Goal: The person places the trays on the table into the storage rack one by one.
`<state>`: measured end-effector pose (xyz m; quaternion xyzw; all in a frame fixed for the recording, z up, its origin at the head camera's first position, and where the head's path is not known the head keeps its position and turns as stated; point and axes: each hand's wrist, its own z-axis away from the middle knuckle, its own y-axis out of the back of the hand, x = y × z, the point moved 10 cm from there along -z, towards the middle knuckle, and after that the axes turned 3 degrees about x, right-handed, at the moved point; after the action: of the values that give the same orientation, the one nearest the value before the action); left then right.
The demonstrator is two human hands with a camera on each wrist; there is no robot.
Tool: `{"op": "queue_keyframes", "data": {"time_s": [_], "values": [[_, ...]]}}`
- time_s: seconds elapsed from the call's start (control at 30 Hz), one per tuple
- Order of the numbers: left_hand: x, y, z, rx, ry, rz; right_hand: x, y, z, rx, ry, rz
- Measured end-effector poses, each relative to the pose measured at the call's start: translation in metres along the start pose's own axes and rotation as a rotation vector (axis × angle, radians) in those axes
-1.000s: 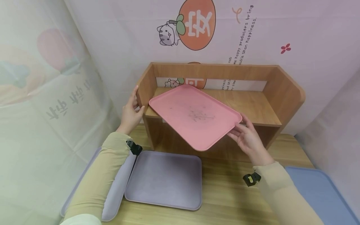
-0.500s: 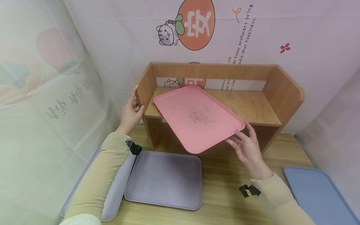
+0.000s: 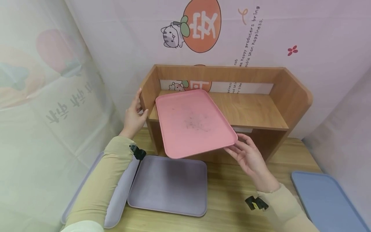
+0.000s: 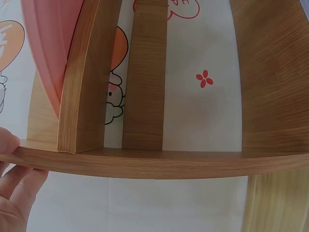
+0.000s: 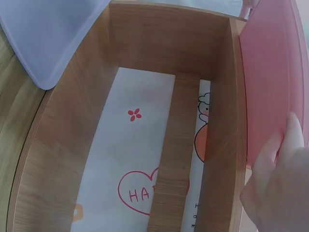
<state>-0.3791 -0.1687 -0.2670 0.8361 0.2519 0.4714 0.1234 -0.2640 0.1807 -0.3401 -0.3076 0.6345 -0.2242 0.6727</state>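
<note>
A pink tray with a faint plant print lies over the left part of the upper board of a wooden shelf, its near end jutting past the front edge. My right hand pinches the tray's near right corner, thumb at the rim and fingers beneath. In the right wrist view, the fingers press against the tray's underside. My left hand grips the shelf's left side panel, thumb in front and fingers round the outer side. The left wrist view shows that panel's edge between thumb and fingers.
A lilac tray lies on the wooden table in front of the shelf. More lilac tray shows partly under my left sleeve. At the right lies a blue tray. Printed cloth hangs behind the shelf.
The pink tray has turned, its near end swinging left and toward me. My right hand has moved left and down with it. The left hand stays on the panel.
</note>
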Motion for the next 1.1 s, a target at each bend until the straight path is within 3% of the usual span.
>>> {"op": "queue_keyframes", "data": {"time_s": [0.2, 0.33, 0.77, 1.1], "values": [[-0.001, -0.001, -0.001, -0.007, 0.005, 0.0, 0.011, -0.013, 0.002, -0.153, -0.096, -0.026], [0.0, -0.001, 0.0, -0.011, 0.006, -0.011, 0.02, -0.023, 0.003, -0.2, -0.146, -0.024], [0.001, 0.0, 0.0, 0.0, -0.013, 0.002, 0.04, -0.036, -0.006, -0.085, -0.194, 0.095], [-0.003, -0.002, -0.001, -0.011, 0.007, -0.009, 0.049, -0.045, -0.016, -0.069, -0.206, 0.036]]}}
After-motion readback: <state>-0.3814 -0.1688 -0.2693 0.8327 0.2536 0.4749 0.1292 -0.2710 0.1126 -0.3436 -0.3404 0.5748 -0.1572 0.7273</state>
